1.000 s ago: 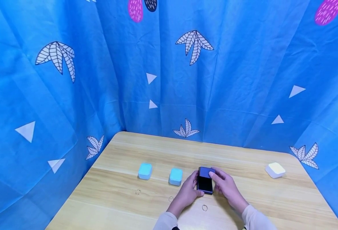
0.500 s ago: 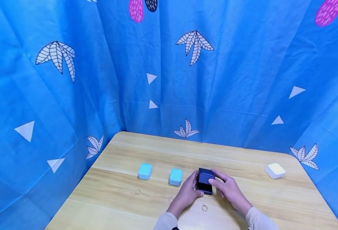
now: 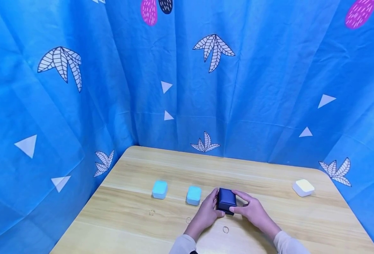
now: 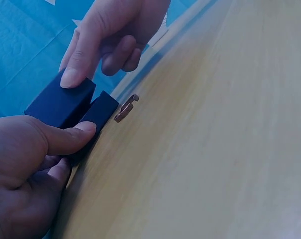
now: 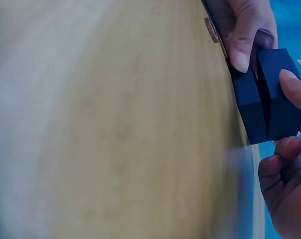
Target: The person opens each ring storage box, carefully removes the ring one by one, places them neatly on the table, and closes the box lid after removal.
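Note:
A dark navy ring box (image 3: 227,198) stands on the table between both hands, its hinged lid lowered almost onto the base. In the right wrist view a narrow wedge-shaped gap shows between lid (image 5: 280,94) and base (image 5: 250,107). My left hand (image 3: 207,212) grips the base from the left, thumb on its front side. From the right, my right hand (image 3: 251,211) holds the lid between thumb and fingers. The box's inside is hidden. Just in front of it lies a ring (image 3: 228,231), also visible as a coppery ring (image 4: 123,114) in the left wrist view.
Two light-blue boxes (image 3: 159,189) (image 3: 194,195) stand left of the navy box. Another ring (image 3: 154,211) lies in front of the leftmost one, and a further ring (image 3: 186,220) beside my left wrist. A white box (image 3: 303,188) is far right. Blue curtain (image 3: 180,88) borders the wooden table (image 3: 126,183).
My right hand has swung the navy box's lid forward and down from wide open to nearly closed. The left hand has stayed on the base.

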`<action>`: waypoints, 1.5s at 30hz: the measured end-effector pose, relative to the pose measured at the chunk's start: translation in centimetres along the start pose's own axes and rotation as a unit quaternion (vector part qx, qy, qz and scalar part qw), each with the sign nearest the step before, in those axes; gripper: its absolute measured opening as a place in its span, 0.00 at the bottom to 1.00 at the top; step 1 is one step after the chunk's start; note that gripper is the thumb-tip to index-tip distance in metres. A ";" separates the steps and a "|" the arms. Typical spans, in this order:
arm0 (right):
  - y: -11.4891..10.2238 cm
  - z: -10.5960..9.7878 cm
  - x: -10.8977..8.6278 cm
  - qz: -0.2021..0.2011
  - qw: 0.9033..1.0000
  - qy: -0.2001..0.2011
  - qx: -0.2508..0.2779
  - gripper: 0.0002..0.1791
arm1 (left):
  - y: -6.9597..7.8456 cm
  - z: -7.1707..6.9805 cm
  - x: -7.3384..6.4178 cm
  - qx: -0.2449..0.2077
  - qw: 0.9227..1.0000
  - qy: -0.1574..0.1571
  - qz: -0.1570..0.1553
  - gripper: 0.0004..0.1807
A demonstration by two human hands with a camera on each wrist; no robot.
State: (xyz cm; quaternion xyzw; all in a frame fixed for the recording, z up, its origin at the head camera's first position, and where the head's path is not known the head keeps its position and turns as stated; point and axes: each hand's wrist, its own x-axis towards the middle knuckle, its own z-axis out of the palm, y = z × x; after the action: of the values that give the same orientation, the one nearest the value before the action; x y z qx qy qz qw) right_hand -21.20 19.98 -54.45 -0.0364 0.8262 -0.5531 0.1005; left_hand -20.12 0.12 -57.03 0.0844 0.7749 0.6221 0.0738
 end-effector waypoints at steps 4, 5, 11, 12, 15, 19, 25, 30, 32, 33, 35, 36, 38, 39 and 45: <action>0.1 0.2 0.0 -0.014 1.000 0.004 -0.020 0.41 | 0.0 0.0 0.0 -0.003 1.000 -0.001 0.001 0.51; 0.1 0.2 -0.1 -0.020 0.999 0.007 -0.030 0.41 | 0.1 0.0 -0.1 -0.003 1.000 -0.001 0.001 0.51; 0.3 0.5 -0.2 -0.040 0.997 0.018 -0.060 0.42 | 0.1 -0.1 -0.2 0.000 1.000 -0.003 0.002 0.51; 0.2 0.5 -0.2 -0.039 0.997 0.017 -0.057 0.42 | 0.1 -0.1 -0.2 0.001 1.000 -0.002 0.003 0.51; 0.3 0.5 -0.3 -0.026 0.999 0.006 -0.037 0.43 | 0.1 -0.1 -0.3 0.002 1.000 0.000 0.002 0.50; 0.5 0.3 -0.5 -0.010 1.000 -0.011 -0.022 0.42 | 0.0 0.1 -0.3 -0.003 1.000 -0.004 0.006 0.50; 0.6 0.1 -0.7 -0.023 0.999 -0.023 -0.018 0.43 | -0.1 0.0 -0.3 -0.007 1.000 -0.009 0.006 0.51; 0.7 0.2 -0.6 -0.045 0.998 -0.035 -0.027 0.42 | 0.0 -0.3 -0.4 -0.019 1.000 -0.012 0.006 0.51; 0.8 0.2 -0.6 -0.051 0.998 -0.038 -0.032 0.42 | 0.0 -0.3 -0.4 -0.028 0.999 -0.014 0.007 0.51; 0.8 0.2 -0.6 -0.052 0.997 -0.040 -0.033 0.42 | 0.0 -0.3 -0.4 -0.029 0.999 -0.015 0.007 0.51; 0.8 0.1 -0.6 -0.052 0.997 -0.046 -0.035 0.42 | 0.1 -0.3 -0.4 -0.027 1.000 -0.015 0.005 0.50; 0.8 0.1 -0.6 -0.052 0.997 -0.049 -0.036 0.42 | 0.1 -0.3 -0.4 -0.021 1.000 -0.015 0.005 0.50; 0.8 0.0 -0.7 -0.055 0.996 -0.055 -0.040 0.42 | 0.3 -0.4 -0.5 -0.003 1.000 -0.015 0.005 0.50; 0.7 -0.1 -0.7 -0.057 0.996 -0.058 -0.043 0.42 | 0.5 -0.4 -0.6 0.010 1.000 -0.015 0.002 0.51; 0.6 -0.6 -0.8 -0.077 0.993 -0.076 -0.055 0.43 | 1.6 -0.8 -0.7 0.031 0.999 -0.018 -0.010 0.53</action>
State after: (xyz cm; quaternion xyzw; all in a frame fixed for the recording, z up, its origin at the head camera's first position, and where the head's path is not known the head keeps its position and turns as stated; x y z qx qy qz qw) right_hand -20.54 20.90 -54.68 -0.1477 0.8400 -0.5087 0.1178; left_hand -19.52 -0.51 -55.32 0.0898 0.7930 0.5957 0.0910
